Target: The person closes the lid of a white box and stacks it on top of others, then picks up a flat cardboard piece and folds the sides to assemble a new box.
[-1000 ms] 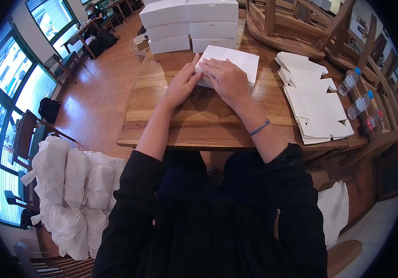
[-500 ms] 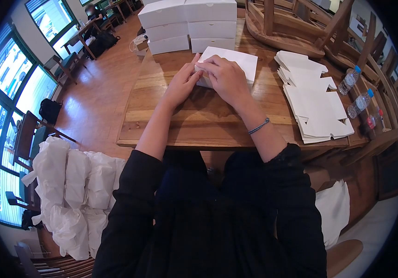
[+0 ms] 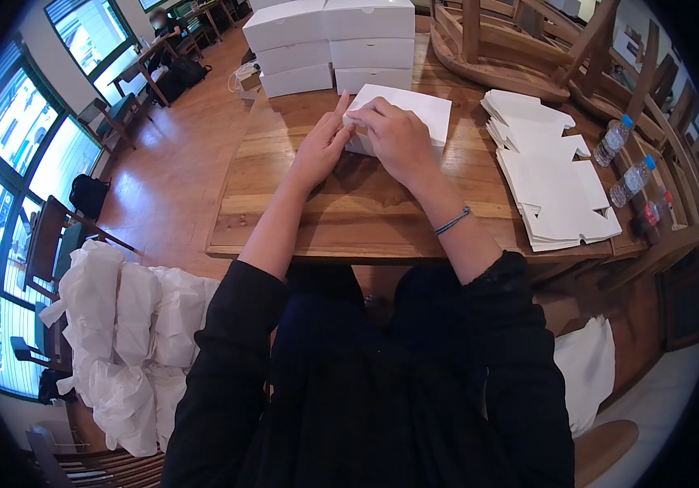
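A white cardboard box point(image 3: 423, 115) lies on the wooden table in front of me, its smooth top facing up. My left hand point(image 3: 322, 148) presses against the box's left end, thumb at the near corner and one finger stretched upward. Over that same corner, my right hand point(image 3: 401, 140) has its fingers bent and pinched on the cardboard edge, the fingertips meeting the left hand's. The exact piece of cardboard between the fingertips is hidden. A thin dark bracelet point(image 3: 453, 220) circles my right wrist.
Closed white boxes point(image 3: 294, 57) stand stacked at the table's point(image 3: 349, 220) back. To the right lie flat white box blanks point(image 3: 557, 183) and plastic bottles point(image 3: 631, 182). Upturned chairs point(image 3: 504, 61) take up the back right. White bags point(image 3: 134, 317) sit at lower left. A person point(image 3: 164, 24) sits far off.
Both hands stay at the box's left corner; the right fingers and the box shift only very slightly. Everything else keeps its place.
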The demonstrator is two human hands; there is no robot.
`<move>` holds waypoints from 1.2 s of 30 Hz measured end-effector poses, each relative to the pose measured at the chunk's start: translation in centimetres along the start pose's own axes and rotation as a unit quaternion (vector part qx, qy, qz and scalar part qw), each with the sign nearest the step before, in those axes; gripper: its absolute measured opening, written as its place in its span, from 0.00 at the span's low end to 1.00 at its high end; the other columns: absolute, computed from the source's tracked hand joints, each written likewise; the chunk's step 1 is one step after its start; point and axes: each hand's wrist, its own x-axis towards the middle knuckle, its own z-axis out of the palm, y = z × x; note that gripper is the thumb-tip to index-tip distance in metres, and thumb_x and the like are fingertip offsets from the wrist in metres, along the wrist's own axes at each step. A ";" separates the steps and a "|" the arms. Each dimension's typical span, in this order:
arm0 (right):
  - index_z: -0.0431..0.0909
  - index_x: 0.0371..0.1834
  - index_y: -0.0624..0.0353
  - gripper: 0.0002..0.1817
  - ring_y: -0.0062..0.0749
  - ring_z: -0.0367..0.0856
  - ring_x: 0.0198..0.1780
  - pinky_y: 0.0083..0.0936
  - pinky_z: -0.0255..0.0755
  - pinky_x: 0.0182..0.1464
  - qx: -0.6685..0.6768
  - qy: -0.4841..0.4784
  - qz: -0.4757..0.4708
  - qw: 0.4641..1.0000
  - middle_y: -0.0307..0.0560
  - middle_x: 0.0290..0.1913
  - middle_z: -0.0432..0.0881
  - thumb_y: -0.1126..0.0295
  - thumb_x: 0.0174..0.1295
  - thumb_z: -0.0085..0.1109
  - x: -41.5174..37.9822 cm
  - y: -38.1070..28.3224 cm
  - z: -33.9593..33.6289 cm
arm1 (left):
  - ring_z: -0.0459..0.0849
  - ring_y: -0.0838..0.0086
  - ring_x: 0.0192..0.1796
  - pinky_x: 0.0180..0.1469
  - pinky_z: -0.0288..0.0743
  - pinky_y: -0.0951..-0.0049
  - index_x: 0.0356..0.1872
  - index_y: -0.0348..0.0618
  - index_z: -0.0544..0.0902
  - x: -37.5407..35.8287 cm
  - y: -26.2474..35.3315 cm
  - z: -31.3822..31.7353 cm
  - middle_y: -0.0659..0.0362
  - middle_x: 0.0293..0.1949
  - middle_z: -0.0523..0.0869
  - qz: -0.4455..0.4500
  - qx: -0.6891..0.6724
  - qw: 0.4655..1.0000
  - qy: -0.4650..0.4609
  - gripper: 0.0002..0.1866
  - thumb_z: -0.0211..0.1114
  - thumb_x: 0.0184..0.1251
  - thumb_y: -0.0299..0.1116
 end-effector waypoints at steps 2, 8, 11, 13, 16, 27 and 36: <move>0.90 0.49 0.46 0.13 0.44 0.88 0.42 0.39 0.83 0.45 -0.013 0.000 0.007 1.000 0.36 0.47 0.87 0.74 0.66 0.60 0.0 0.0 0.1 | 0.81 0.63 0.52 0.59 0.73 0.69 0.86 0.59 0.59 0.1 0.0 -0.2 0.53 0.53 0.82 -0.032 -0.004 0.999 -0.019 0.34 0.57 0.84 0.44; 0.89 0.49 0.47 0.11 0.45 0.89 0.39 0.36 0.84 0.42 -0.020 -0.013 0.036 0.999 0.34 0.48 0.89 0.72 0.69 0.61 -0.1 0.3 0.1 | 0.82 0.61 0.55 0.62 0.73 0.68 0.85 0.58 0.61 0.1 -0.6 0.0 0.52 0.56 0.82 -0.011 -0.004 1.000 -0.014 0.33 0.55 0.84 0.45; 0.90 0.48 0.48 0.10 0.44 0.89 0.40 0.36 0.84 0.42 -0.003 -0.009 0.036 0.999 0.34 0.48 0.90 0.70 0.70 0.61 -0.1 0.5 -0.1 | 0.82 0.61 0.57 0.63 0.73 0.68 0.85 0.58 0.61 0.1 -0.3 -0.1 0.51 0.56 0.82 -0.019 -0.009 1.000 -0.015 0.32 0.55 0.85 0.45; 0.90 0.47 0.48 0.09 0.44 0.89 0.40 0.35 0.84 0.42 0.007 -0.017 0.039 0.999 0.35 0.47 0.90 0.70 0.70 0.61 -0.1 0.4 -0.4 | 0.82 0.61 0.58 0.64 0.73 0.68 0.85 0.58 0.62 0.0 0.0 -0.1 0.51 0.56 0.82 -0.015 -0.018 1.000 -0.007 0.31 0.54 0.85 0.45; 0.91 0.46 0.47 0.09 0.42 0.90 0.40 0.34 0.84 0.43 0.012 -0.034 0.044 0.998 0.35 0.46 0.90 0.70 0.70 0.62 -0.2 0.5 -0.7 | 0.82 0.61 0.59 0.64 0.73 0.67 0.83 0.57 0.66 0.0 0.4 0.1 0.51 0.57 0.82 0.006 -0.023 1.000 0.005 0.29 0.54 0.85 0.44; 0.91 0.50 0.49 0.13 0.42 0.89 0.55 0.40 0.82 0.60 0.064 0.024 0.090 0.994 0.39 0.53 0.91 0.63 0.70 0.60 -0.4 2.3 -3.3 | 0.81 0.60 0.65 0.68 0.74 0.64 0.73 0.60 0.80 -0.2 1.8 -0.5 0.53 0.65 0.79 -0.037 -0.049 0.998 -0.032 0.25 0.64 0.80 0.49; 0.68 0.80 0.59 0.33 0.43 0.57 0.86 0.65 0.52 0.82 -0.085 -0.102 0.210 0.969 0.49 0.83 0.66 0.49 0.80 0.48 -1.1 4.2 -2.4 | 0.73 0.55 0.74 0.74 0.71 0.54 0.68 0.72 0.85 -0.3 1.3 -0.1 0.55 0.73 0.74 0.038 0.064 0.997 0.015 0.27 0.75 0.67 0.53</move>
